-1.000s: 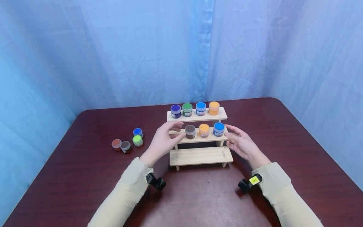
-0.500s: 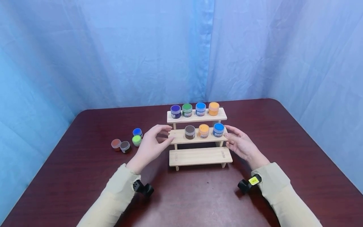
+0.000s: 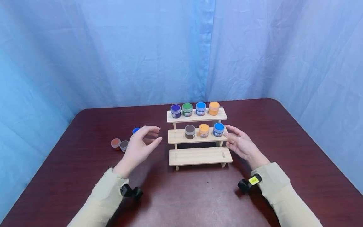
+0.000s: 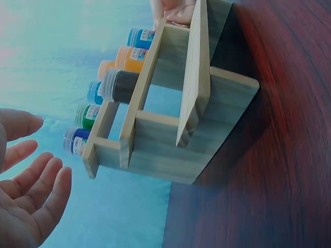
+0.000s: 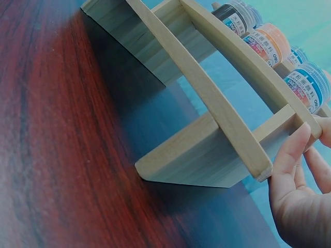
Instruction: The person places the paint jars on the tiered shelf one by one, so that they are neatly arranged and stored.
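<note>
A three-step wooden display stand (image 3: pixel 200 156) stands on the table. Its middle step bears a dark brown paint jar (image 3: pixel 190 132), an orange paint jar (image 3: pixel 203 131) and a blue paint jar (image 3: pixel 218 130). My right hand (image 3: pixel 241 145) holds the right end of that step, thumb at the front edge and fingers behind, as the right wrist view shows. My left hand (image 3: pixel 140 146) hovers to the left of the stand, thumb and fingers apart, nothing between them. Along the top step sit several more jars, among them a purple paint jar (image 3: pixel 175 111) and a green paint jar (image 3: pixel 187 110).
On the table's left lie a red-brown paint jar (image 3: pixel 115 144), a dark paint jar (image 3: pixel 123 145) and a bright blue paint jar (image 3: pixel 135 130), partly behind my left hand. Blue curtains (image 3: pixel 147 56) hang around the dark red table (image 3: pixel 210 198).
My left hand has moved left, away from the brown jar on the middle step, and now covers the light green jar. My right hand has stayed at the stand's right end.
</note>
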A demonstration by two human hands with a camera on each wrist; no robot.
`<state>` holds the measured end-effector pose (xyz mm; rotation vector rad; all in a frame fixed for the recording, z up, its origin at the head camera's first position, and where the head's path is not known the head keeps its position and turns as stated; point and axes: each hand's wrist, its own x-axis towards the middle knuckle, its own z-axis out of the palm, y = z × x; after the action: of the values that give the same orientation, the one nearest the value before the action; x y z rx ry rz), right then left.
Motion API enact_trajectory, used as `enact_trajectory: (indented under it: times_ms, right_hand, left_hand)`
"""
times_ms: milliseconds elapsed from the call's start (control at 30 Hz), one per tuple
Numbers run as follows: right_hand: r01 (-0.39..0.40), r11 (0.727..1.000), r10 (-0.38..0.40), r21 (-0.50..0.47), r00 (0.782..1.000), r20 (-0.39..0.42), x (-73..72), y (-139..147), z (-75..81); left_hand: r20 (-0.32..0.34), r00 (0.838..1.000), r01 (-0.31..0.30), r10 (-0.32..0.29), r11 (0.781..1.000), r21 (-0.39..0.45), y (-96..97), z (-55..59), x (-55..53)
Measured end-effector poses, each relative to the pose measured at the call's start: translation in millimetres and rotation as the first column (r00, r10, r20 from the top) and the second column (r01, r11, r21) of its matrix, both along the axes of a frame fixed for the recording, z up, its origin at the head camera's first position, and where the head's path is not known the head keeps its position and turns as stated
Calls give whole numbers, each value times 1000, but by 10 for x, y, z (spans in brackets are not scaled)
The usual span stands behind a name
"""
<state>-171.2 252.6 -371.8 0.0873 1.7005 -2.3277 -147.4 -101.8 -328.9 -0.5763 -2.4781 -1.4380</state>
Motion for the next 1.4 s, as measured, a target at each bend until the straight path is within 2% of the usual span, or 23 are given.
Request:
enact_trajectory:
  times_ms: [367,600,867,1100,1300,1400]
  right_hand:
    - [6,1000,-6,-1,1000,-2,4,1,-5]
    - [5,1000,-5,-4,1000,-6,6,6,3]
    - [3,1000,-3,-16,1000,2,7,15,-6]
    - [-3,1000,3,-17,1000,0,8,8,-13]
    - [-1,1000,1,-14,1000,-3,2,6,-12]
    - [-1,1000,1,-14,1000,-5,-5,2,-20]
  left_hand:
    - [-67,994,-84,83,996,-21,-281,37,41]
    - [-96,987,-135,126,987,-91,-486,16,65]
    - [-103,978,-199,182,962,-187,-696,8,81]
    - [-93,966,-255,240,941,-221,-826,3,107]
    - [-77,961,-278,267,930,-240,-934,-43,58]
    - [-48,961,-277,274,927,-251,-995,-68,38]
